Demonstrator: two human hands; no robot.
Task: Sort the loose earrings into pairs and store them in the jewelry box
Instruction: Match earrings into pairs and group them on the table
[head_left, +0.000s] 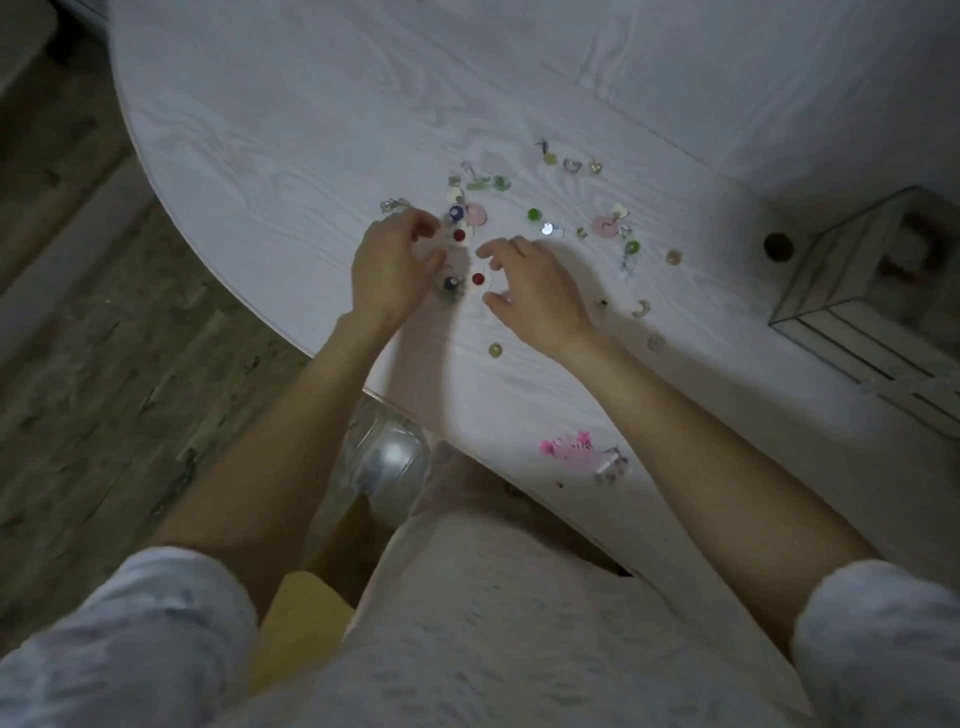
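Table: a white wood-grain table (311, 130) with a rounded edge fills the upper and middle frame; wooden floor (78, 338) shows at the left.
Loose earrings: scattered over the centre of the table, from the left hand across to the glass box, none stored in pairs that can be seen.
Red pair: one red earring (458, 235) lies just above the gap between the hands, a second red earring (478, 279) lies in that gap, lower down.
Blue pair: a blue earring (456, 212) sits beside a pink disc earring (475, 214); another blue earring (451, 283) lies just beside the left palm.
Other pieces: a green bead earring (533, 214) at centre, a second pink disc (604, 225) to its right, a bright pink piece (563, 447) near the lower table edge.
Jewelry box: a glass-sided jewelry box (852, 291) stands at the right of the frame, well apart from both hands.
Left hand: the left hand (387, 267) hovers just left of centre, grip curled with fingers near the thumb; whether it pinches anything I cannot tell.
Right hand: the right hand (535, 291) hovers at centre, grip apart, fingers spread over the table, holding nothing.
Person: pale sleeves (130, 623) are pushed up at the bottom corners.
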